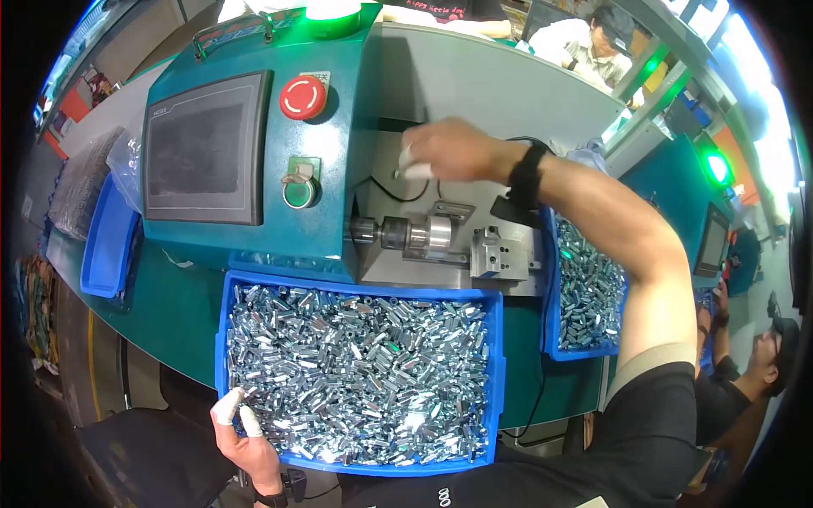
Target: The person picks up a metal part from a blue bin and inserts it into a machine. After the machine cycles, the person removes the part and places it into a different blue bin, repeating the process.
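Observation:
My right hand (449, 151), with white finger covers, reaches over the bed of a green bench machine (326, 237). Its fingers curl together, and motion blur hides what, if anything, they pinch. Below it lie a round metal chuck (395, 232), a bright metal ring (439, 233) and a metal block with screw holes (498, 254). My left hand (246, 444) rests at the near left corner of a blue tray (500, 364), its two white-covered fingertips apart over the rim. Small silver hexagonal sleeves (356, 372) fill that tray.
A second blue tray (550, 326) of similar parts stands right of the machine, under my right forearm. The machine carries a dark screen (203, 152), a red stop button (303, 99) and a green button (299, 193). Co-workers (589, 46) sit beyond the partition and at right.

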Motion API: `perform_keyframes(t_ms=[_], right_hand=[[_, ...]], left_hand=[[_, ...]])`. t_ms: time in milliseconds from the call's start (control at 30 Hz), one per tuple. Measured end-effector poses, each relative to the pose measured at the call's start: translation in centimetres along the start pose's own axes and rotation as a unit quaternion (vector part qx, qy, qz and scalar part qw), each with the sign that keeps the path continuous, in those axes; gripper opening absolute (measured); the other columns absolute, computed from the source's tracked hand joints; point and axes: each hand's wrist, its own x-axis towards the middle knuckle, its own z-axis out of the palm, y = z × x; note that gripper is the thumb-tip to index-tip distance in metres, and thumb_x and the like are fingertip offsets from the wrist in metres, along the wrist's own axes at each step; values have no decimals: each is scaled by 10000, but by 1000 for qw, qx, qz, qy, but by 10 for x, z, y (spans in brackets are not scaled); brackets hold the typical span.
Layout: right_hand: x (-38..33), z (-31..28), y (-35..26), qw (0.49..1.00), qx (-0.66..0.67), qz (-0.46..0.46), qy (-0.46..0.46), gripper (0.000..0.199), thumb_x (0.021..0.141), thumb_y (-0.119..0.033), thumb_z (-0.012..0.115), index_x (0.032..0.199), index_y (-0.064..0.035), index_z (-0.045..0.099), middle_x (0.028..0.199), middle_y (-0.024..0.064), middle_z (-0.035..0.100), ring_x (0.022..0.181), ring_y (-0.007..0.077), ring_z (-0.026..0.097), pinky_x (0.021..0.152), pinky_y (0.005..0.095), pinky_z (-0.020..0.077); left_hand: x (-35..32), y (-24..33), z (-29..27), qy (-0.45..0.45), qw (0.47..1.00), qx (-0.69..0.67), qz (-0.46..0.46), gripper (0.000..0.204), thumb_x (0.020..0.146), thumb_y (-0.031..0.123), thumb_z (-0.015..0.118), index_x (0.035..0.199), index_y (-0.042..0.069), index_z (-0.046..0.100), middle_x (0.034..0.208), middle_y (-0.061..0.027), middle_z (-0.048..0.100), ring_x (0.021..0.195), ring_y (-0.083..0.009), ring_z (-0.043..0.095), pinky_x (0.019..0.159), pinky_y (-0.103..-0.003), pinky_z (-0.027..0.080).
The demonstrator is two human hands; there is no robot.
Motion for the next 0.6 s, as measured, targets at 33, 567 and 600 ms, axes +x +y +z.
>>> perform_keyframes(t_ms=[33, 567, 600], right_hand=[[-16, -13, -2, 1000, -4, 9, -4, 136, 947, -214, 723, 1037, -125, 771, 897, 109, 692, 895, 334, 717, 760, 431, 569], [-273, -61, -157, 782, 113, 483, 378, 261, 1024, -195, 754, 1209, -12, 766, 911, -3, 741, 759, 62, 619, 686, 246, 508], [-278, -57, -164, 784, 69, 524, 325, 269, 1030, -211, 748, 1214, -16, 767, 914, 7, 746, 757, 63, 618, 680, 245, 506]], left_hand=[[0, 0, 0, -7, 1000, -8, 2, 231, 964, -68, 604, 1170, -43, 704, 1147, -150, 718, 1064, -291, 675, 982, -391, 519], [-6, -30, -2, -62, 996, -53, 45, 249, 1095, 42, 583, 1313, -48, 666, 1267, -127, 711, 1141, -213, 664, 1008, -326, 515], [-4, -29, 0, -59, 995, -59, 51, 240, 1091, 31, 584, 1300, -46, 671, 1248, -122, 715, 1119, -207, 666, 984, -326, 522]])
